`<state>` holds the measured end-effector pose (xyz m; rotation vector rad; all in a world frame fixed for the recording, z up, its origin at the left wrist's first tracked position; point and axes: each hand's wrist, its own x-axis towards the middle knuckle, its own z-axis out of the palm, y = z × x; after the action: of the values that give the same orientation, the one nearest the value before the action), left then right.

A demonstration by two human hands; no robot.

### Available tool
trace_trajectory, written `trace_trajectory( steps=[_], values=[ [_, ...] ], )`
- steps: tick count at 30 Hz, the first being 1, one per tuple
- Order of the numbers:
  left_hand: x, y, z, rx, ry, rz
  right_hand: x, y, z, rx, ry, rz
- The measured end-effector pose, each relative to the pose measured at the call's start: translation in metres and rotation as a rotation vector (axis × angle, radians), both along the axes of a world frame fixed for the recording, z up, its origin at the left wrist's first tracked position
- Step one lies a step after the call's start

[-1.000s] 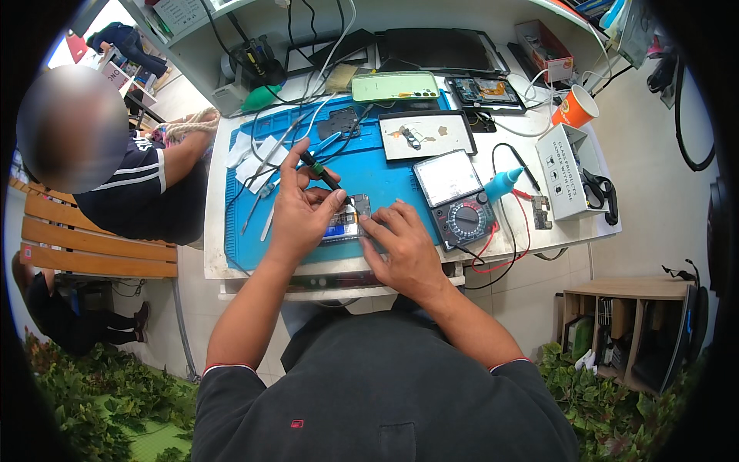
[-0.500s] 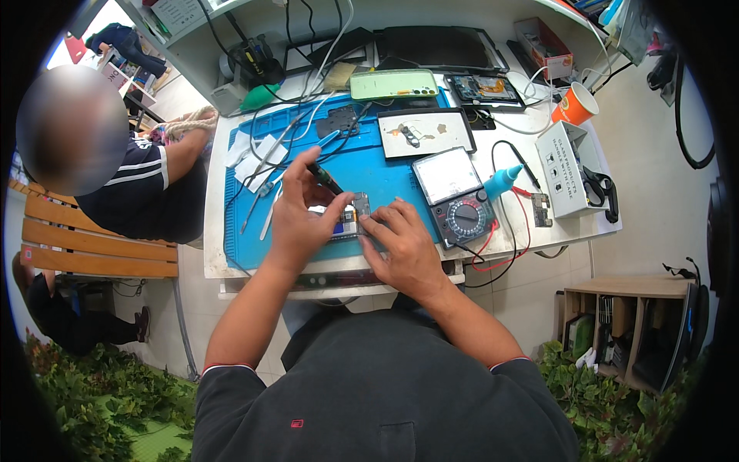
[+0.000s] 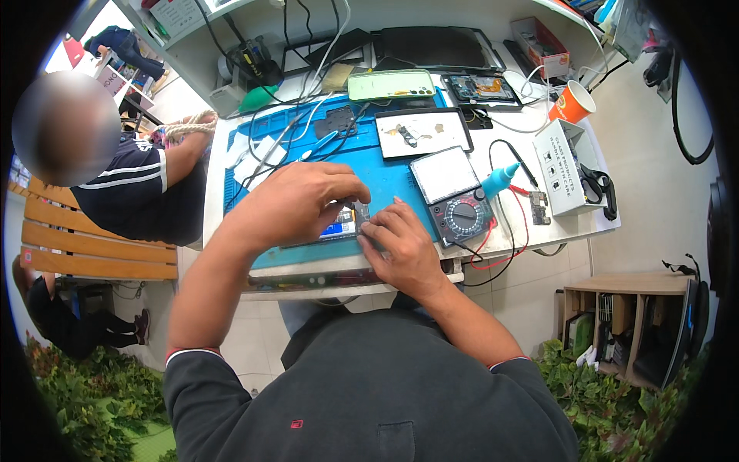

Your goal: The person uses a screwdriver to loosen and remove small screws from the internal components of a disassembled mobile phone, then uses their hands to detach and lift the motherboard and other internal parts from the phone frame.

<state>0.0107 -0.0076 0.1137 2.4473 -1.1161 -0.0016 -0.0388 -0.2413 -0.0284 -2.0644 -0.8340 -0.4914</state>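
An opened phone, its blue-and-white battery and dark inner parts exposed, lies at the near edge of the blue work mat. My right hand grips the phone's right side between thumb and fingers. Arched over the phone's upper left part, my left hand has its fingers closed and pointing down at the far end. Whatever the left fingertips hold is mostly hidden by the hand. Just right of my right hand, an analog multimeter stands with red and black leads.
A light-blue bottle stands beside the multimeter. Farther back lie a white-lined tray, a green phone cover and another opened device. An orange cup and a white box are at right. Another person sits at left.
My left hand has turned over, its back now facing up, and its forearm has swung left. The dark-handled screwdriver it held upright no longer shows. My right hand keeps its grip on the phone.
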Motion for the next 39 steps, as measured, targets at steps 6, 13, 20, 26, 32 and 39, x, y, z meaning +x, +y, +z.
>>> trace_trajectory(
  steps=[6,13,20,26,32,39],
  values=[
    [0.003,-0.007,0.011,0.164,0.078,0.121,0.001,0.000,0.001,0.012,0.004,-0.002],
    [0.005,-0.006,0.001,0.032,-0.071,0.015,-0.001,0.001,0.001,0.019,0.015,-0.003],
    [0.004,-0.010,0.009,0.132,0.080,0.135,0.000,0.000,0.001,0.025,0.019,0.009],
    [0.010,-0.013,-0.006,0.142,0.052,0.242,0.000,-0.002,-0.002,0.012,0.027,0.018],
    [0.010,-0.010,-0.010,0.020,0.019,0.159,-0.002,0.001,0.009,-0.094,0.063,-0.016],
    [-0.018,0.006,-0.065,-0.760,0.327,0.521,-0.002,0.005,0.011,-0.181,0.103,-0.014]
  ],
)
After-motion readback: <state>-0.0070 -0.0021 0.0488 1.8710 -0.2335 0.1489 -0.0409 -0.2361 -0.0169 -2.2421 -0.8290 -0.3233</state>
